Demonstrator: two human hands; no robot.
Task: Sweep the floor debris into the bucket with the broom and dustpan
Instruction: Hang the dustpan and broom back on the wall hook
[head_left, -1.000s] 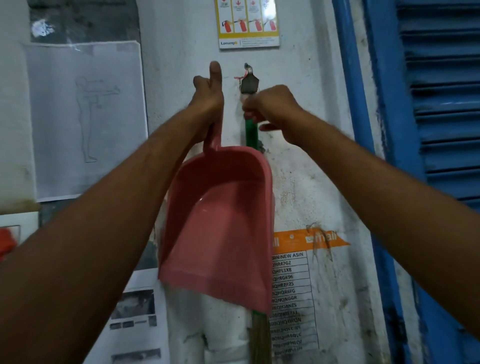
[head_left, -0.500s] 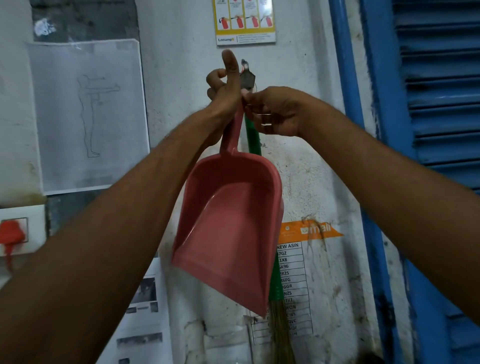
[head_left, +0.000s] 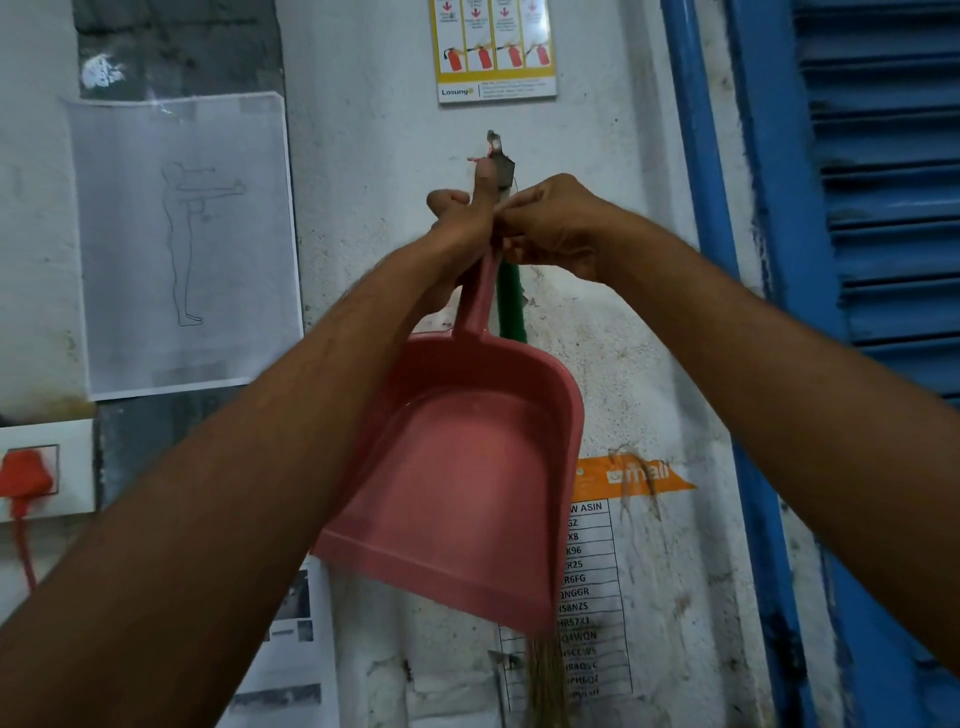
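Note:
A pink dustpan (head_left: 467, 467) hangs in front of the white wall, its open scoop facing me. My left hand (head_left: 460, 221) grips the top of its handle, thumb raised straight up. Behind the dustpan hangs a broom with a green handle (head_left: 511, 306); its straw bristles (head_left: 545, 680) show below the pan. My right hand (head_left: 550, 231) is curled at the top of the broom handle, just under the dark hook (head_left: 498, 150) on the wall, pinching something small there; what it pinches is hidden. No bucket or floor debris is in view.
A blue pipe (head_left: 696, 156) and blue louvred shutter (head_left: 883, 182) stand at the right. Papers are stuck on the wall: a figure drawing (head_left: 182, 239), a fire extinguisher notice (head_left: 493, 52), a printed list (head_left: 592, 597). A switch plate with a red plug (head_left: 26, 473) is at left.
The dustpan and my left hand have moved right until they meet my right hand beneath the hook. My right hand shifted from gripping the broom handle to working at its top.

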